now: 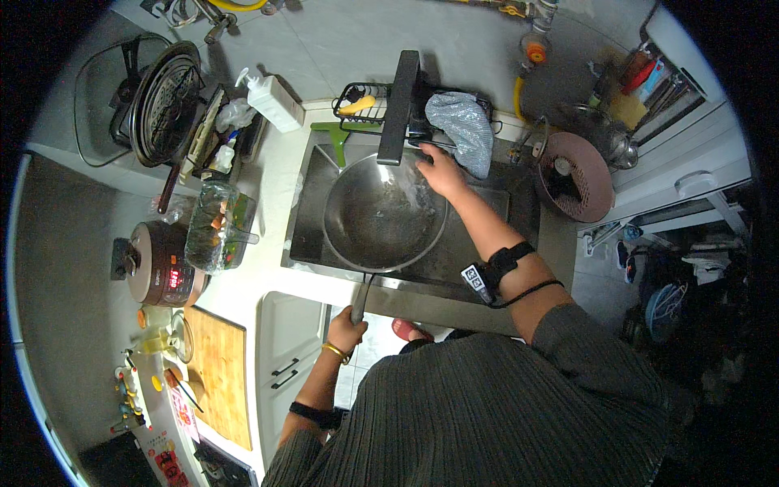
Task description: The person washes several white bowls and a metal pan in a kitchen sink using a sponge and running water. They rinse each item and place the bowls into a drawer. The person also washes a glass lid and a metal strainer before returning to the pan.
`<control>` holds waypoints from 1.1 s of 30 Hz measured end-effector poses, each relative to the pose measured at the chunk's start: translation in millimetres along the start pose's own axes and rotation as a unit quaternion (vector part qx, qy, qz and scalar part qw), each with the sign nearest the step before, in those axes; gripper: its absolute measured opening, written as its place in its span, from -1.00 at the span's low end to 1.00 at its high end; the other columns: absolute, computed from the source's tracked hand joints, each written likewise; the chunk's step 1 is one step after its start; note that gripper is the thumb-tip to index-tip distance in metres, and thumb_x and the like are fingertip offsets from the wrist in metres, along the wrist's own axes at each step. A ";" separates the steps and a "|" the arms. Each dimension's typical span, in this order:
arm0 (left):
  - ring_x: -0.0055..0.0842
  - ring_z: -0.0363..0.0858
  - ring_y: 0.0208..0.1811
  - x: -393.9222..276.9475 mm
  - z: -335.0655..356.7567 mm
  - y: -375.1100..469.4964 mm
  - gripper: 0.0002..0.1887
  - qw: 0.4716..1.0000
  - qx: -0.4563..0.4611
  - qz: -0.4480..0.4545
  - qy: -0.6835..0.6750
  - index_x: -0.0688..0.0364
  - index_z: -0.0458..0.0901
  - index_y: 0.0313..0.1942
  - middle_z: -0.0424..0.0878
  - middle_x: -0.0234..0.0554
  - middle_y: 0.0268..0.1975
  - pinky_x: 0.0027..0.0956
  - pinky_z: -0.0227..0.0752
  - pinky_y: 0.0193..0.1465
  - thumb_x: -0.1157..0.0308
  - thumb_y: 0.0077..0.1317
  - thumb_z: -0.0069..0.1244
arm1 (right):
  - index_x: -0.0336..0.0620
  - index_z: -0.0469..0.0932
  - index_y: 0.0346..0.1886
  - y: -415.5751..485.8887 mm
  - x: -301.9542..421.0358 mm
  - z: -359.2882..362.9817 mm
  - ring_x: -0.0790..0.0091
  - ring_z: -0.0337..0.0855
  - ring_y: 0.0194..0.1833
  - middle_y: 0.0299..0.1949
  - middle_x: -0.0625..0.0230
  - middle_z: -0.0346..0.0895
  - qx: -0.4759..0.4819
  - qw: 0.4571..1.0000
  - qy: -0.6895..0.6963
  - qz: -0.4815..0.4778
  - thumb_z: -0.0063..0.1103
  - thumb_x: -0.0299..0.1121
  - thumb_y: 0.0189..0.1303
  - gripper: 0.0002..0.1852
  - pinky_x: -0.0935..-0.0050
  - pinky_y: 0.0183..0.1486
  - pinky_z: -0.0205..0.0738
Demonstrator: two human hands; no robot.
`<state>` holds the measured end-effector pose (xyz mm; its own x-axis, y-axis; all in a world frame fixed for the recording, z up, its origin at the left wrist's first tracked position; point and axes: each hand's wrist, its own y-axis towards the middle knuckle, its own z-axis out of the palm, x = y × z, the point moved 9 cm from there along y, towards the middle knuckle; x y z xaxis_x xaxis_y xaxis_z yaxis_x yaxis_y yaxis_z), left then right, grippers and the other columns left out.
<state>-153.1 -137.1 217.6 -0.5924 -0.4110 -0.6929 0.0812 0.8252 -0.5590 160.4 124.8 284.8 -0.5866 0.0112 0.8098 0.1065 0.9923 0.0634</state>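
A metal wok (pixel 384 210) sits in the stainless steel sink (pixel 310 234), with a thin layer of what looks like water inside. My left hand (pixel 347 329) grips the wok's handle (pixel 361 298), which points towards me over the sink's front edge. Over the far right part of the wok, my right hand (pixel 442 175) has its thumb and fingers apart, close to the wok's rim and the base of the black tap (pixel 398 109). Nothing shows between those fingers; whether they touch the tap or the rim is unclear.
A grey cloth (pixel 464 125) hangs on the black wire rack (pixel 365 125) behind the sink. At left are a green squeegee (pixel 333 137), a white pump bottle (pixel 274 103), an electric pressure cooker (pixel 161 265) and a wooden cutting board (pixel 219 377). A pink strainer basket (pixel 581 182) stands right.
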 end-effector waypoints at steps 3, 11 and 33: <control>-0.61 0.39 -0.74 -14.2 12.3 8.9 -0.69 0.992 0.046 -0.031 -0.117 0.35 0.40 -0.21 0.44 -0.29 -0.65 -0.49 0.28 -0.70 0.42 0.04 0.02 | -0.07 0.28 0.15 17.2 -4.8 -2.2 -0.05 0.36 0.08 0.09 -0.01 0.33 -0.018 0.999 -0.025 0.029 0.10 -0.14 0.06 -0.44 0.18 0.11 0.26; -0.65 0.29 -0.72 -41.5 35.0 -9.9 -0.81 0.904 0.155 -0.088 -0.388 0.21 0.34 -0.30 0.35 -0.38 -0.59 -0.58 0.16 -0.70 0.44 0.06 -0.05 | -0.09 0.40 0.03 -23.4 44.1 2.4 0.09 0.27 0.16 0.09 0.10 0.29 0.022 0.991 0.049 -0.126 0.11 -0.27 0.08 -0.60 0.25 0.15 0.20; -0.78 0.29 -0.71 -106.3 -9.5 -56.3 -0.81 0.214 0.481 -0.038 -0.850 0.12 0.27 -0.37 0.31 -0.49 -0.65 -0.62 0.21 -0.63 0.23 0.32 -0.20 | -0.24 0.54 -0.22 -208.7 -0.3 -63.2 0.28 0.55 -0.25 -0.35 0.21 0.52 0.044 0.999 -0.023 -0.021 -0.01 -0.29 0.21 -0.76 0.40 -0.14 0.40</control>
<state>-102.3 -136.2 327.1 0.4588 -0.6304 0.6262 0.7337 0.6663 0.1332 189.1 -90.1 308.1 -0.6251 -0.0279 0.7801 0.0112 0.9989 0.0447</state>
